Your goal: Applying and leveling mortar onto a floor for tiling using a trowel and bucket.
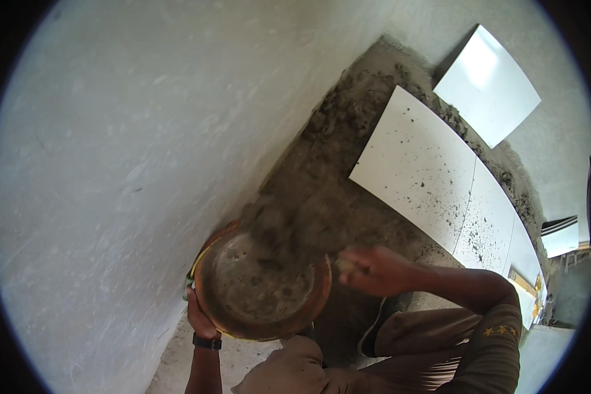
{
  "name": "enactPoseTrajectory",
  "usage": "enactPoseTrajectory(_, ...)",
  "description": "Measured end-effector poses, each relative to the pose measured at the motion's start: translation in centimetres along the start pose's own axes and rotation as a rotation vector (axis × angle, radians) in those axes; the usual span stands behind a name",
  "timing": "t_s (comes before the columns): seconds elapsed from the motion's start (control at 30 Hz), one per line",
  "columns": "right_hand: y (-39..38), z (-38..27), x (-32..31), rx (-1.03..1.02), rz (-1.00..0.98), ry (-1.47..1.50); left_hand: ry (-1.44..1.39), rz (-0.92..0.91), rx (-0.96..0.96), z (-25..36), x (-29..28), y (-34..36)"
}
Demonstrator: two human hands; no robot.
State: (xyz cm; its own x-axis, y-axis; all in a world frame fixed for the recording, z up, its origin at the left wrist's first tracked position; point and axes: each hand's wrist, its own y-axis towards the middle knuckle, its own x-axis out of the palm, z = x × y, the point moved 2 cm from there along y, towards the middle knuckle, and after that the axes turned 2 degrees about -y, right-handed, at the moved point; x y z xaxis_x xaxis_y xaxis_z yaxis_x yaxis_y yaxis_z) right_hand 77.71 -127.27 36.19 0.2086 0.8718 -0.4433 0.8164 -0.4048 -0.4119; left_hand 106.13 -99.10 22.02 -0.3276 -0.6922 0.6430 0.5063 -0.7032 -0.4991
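My left hand (pixel 200 315), with a dark wrist band, grips the left rim of a round, brownish pan (pixel 317 299). The pan is tilted, and a thin layer of wet grey mortar (pixel 259 279) coats its inside. Beside the pan's right rim, my right hand (pixel 368 268) is closed and blurred by motion; what it holds cannot be made out. A dark, smeared clump of mortar (pixel 279 226) shows over the pan's far edge. Beyond it, a rough bed of mortar (pixel 348 131) lies along the wall's foot.
A plain pale wall (pixel 131 131) rises close on the left. Right of the mortar bed lies a row of white tiles (pixel 414 164) spattered with mortar. A loose white tile (pixel 489 85) rests farther off. A yellow tool (pixel 523 282) lies on the tiles at right; tiles are stacked (pixel 561 240) beyond.
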Motion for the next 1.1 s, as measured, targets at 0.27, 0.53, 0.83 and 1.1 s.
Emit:
enactPoseTrajectory(0.27, 0.6, -1.0, 2.9, -0.340, 0.008, -0.803, 0.355, 0.005, 0.114, 0.6, 1.5, -0.9)
enactPoseTrajectory(0.53, 3.1, 1.3, 0.7, -0.361, 0.291, -0.399, 0.324, 0.062, 0.169, 1.0, 2.2, -0.5)
enactPoseTrajectory(0.83, 8.0, 11.3, 6.1, 0.467, 0.406, 0.799, 0.323, 0.166, 0.165, 0.7, 2.8, -0.7)
enactPoseTrajectory(1.1, 16.8, 11.5, 7.9, 0.365, 0.483, 1.160, 0.398, 0.158, 0.190, 0.8, 0.8, -0.7)
